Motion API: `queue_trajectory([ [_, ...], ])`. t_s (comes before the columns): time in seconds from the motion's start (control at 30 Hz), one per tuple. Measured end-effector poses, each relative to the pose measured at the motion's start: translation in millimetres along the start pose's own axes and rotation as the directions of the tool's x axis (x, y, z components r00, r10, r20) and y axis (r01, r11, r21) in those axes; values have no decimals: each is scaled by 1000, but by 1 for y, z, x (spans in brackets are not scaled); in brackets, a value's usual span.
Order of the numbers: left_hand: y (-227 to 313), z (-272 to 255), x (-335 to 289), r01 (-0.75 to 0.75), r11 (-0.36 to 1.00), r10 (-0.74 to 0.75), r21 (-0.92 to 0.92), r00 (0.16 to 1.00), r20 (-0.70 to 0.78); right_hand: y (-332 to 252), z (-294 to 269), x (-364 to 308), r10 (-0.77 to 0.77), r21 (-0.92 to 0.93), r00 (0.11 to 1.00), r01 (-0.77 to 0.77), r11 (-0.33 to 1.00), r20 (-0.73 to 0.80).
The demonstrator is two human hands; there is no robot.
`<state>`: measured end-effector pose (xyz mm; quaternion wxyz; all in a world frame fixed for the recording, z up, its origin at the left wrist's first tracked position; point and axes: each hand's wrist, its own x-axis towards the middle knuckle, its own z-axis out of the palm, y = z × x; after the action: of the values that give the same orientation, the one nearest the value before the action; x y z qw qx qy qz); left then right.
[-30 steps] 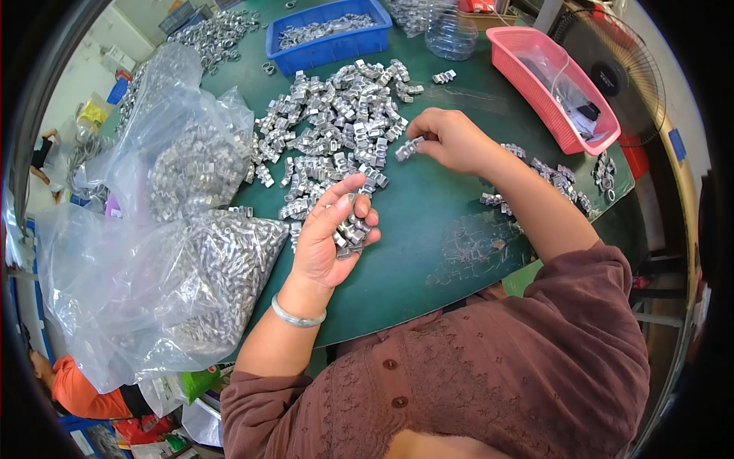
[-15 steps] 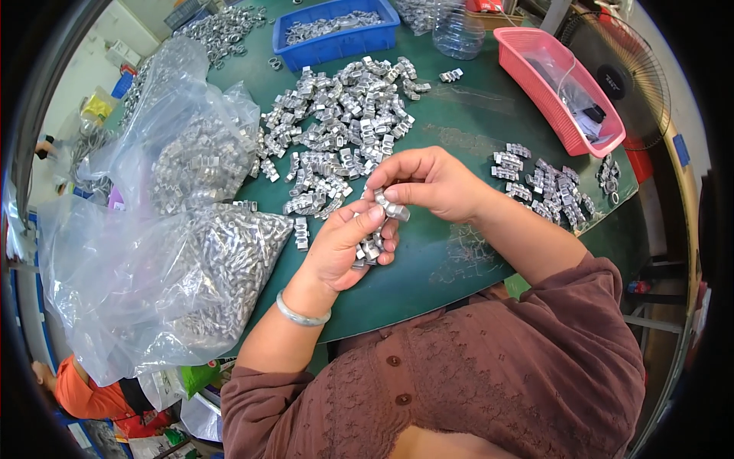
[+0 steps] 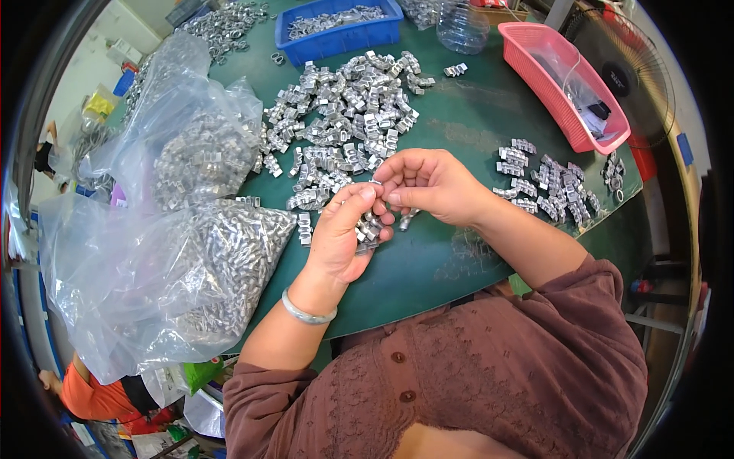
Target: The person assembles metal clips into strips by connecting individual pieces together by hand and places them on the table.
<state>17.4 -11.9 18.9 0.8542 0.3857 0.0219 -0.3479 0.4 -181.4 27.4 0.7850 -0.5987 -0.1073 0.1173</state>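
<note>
Small silvery metal pieces, their exact kind unclear, are in my hands above the near part of the green table [image 3: 424, 271]. My left hand [image 3: 344, 226], with a pale bangle [image 3: 307, 312] on its wrist, is curled around several metal pieces [image 3: 368, 229], and its thumb and forefinger are pressed together. My right hand [image 3: 432, 183] meets it fingertip to fingertip, pinching at a small metal piece [image 3: 375, 183] mostly hidden by the fingers. Below the right fingers another metal piece [image 3: 409, 219] shows. Just beyond lies a large heap of metal pieces [image 3: 352, 103].
Clear plastic bags [image 3: 222, 260] full of metal parts stand at the left. At the back are a blue bin [image 3: 344, 44] of parts and a plastic bottle [image 3: 462, 32]. Right lie a pink basket [image 3: 527, 73], a smaller pile of linked pieces [image 3: 562, 187] and a fan [image 3: 619, 76].
The chunky metal pieces that showed at my right fingertips have gone from there, and a piece now shows lower, under that hand. Both hands have drawn closer, fingertips together.
</note>
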Motion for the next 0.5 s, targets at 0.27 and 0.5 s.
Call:
queue_trajectory([
  [0.27,1,-4,0,-62,993,62,97,998,8,-23,-20,-8,19,-836,984,142,529,179],
  [0.5,0,-3,1,-64,980,59,186,998,32,-8,-17,-20,34,-961,969,237,146,244],
])
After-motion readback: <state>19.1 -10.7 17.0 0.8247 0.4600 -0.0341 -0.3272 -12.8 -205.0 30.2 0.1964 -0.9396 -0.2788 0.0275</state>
